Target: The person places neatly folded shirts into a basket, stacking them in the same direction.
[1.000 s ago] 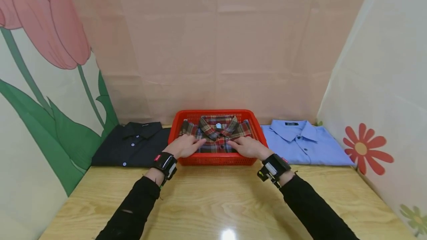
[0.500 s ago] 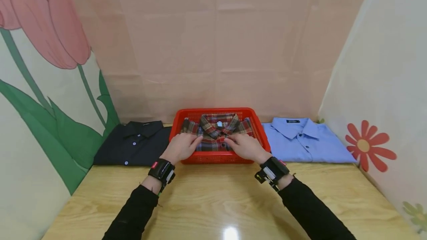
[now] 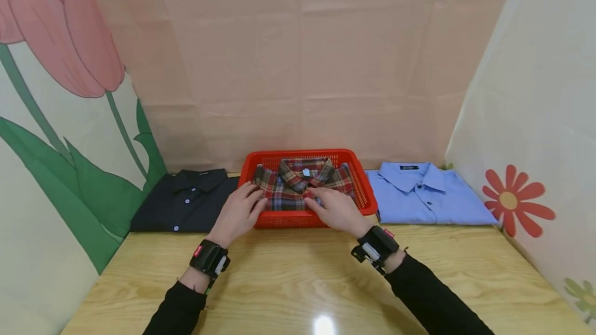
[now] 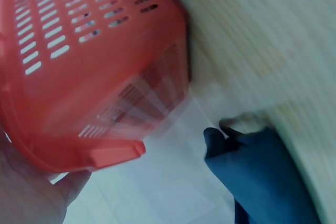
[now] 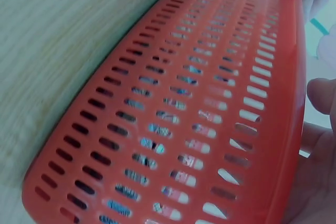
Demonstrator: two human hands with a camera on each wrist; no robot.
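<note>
Folded red plaid shirt [image 3: 298,190] fills red basket [image 3: 363,180].

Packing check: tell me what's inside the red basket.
Inside the red basket lies a folded plaid shirt, collar up. The left hand and right hand cover its front edge; anything beneath is hidden.

My light wooden tabletop [image 3: 298,283] carries three things along its far edge: a folded black shirt [image 3: 186,200] on my left, a red basket [image 3: 363,190] in the middle, seemingly flat on the wood, and a folded blue shirt [image 3: 419,195] on my right.
</note>
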